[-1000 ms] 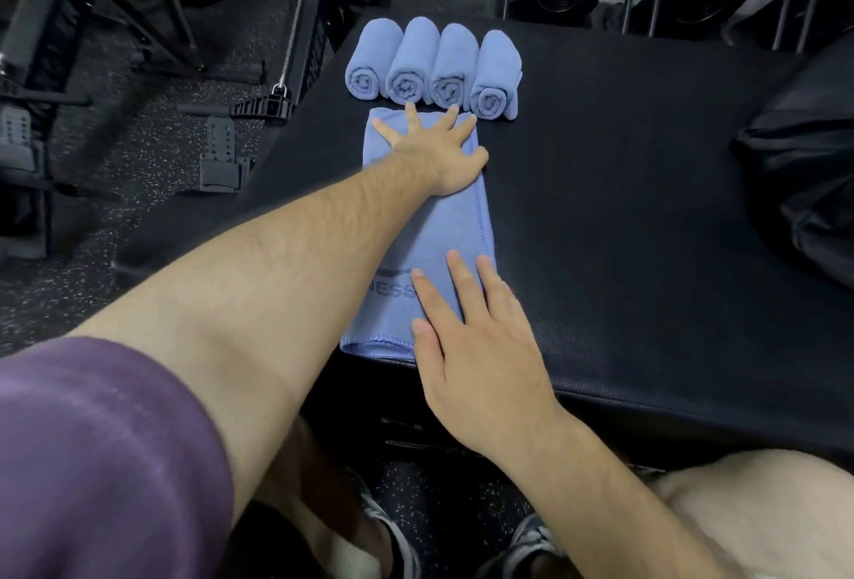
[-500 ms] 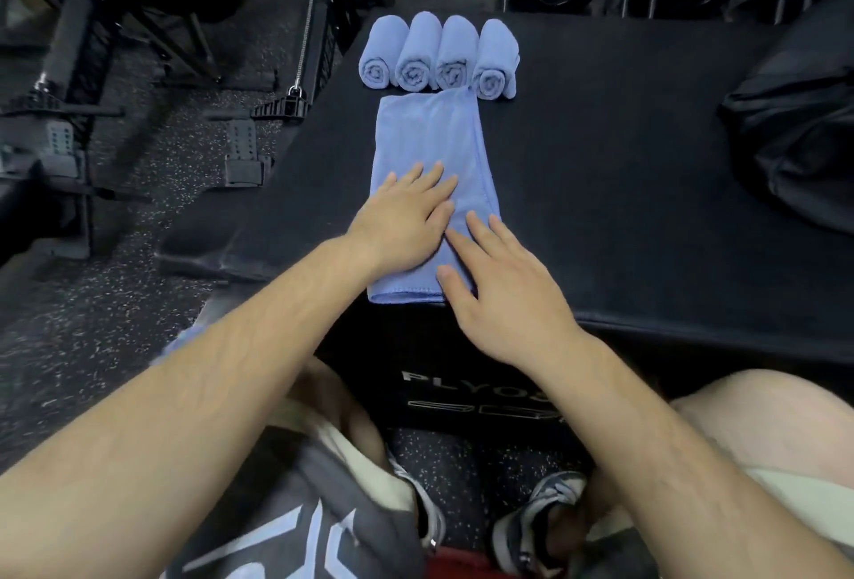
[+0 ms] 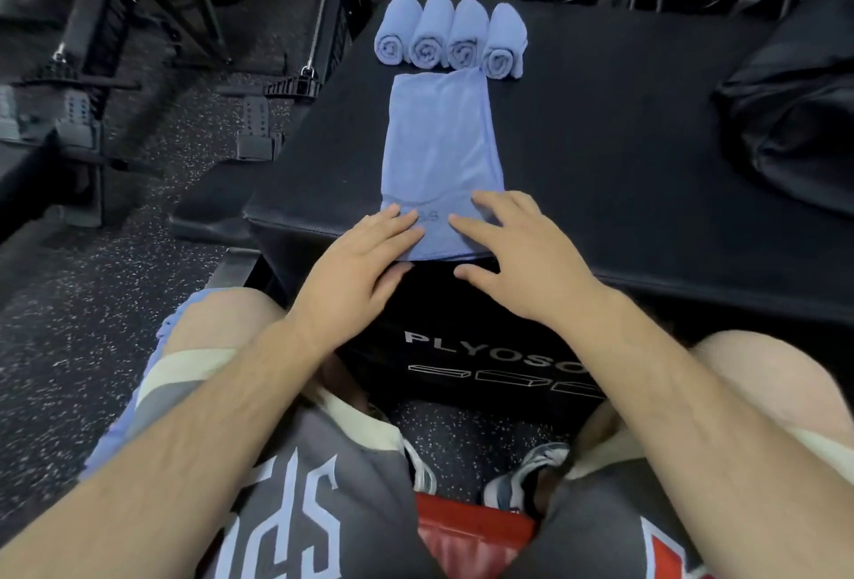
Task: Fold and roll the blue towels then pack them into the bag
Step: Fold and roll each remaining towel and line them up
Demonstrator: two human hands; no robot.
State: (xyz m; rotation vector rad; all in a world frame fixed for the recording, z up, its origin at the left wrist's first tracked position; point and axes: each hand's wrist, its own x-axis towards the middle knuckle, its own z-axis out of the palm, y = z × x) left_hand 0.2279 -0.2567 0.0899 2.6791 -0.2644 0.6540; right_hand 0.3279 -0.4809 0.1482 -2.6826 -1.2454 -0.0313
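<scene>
Blue towel [image 3: 441, 153] lies folded in a strip ahead of both hands. The left hand [image 3: 356, 261] has slid back from its far end to the near hem, beside the right hand [image 3: 522, 255]; both lie flat, fingers loosely spread, so rolling looks next. Four rolls [image 3: 450, 39] sit beyond; the bag [image 3: 795, 125] is far right on the black padded table [image 3: 624, 190]. Around it: speckled rubber floor [image 3: 115, 301].

Both hands [image 3: 356, 264] [image 3: 522, 259] seemingly press the folded towel's [image 3: 441, 148] near end.
</scene>
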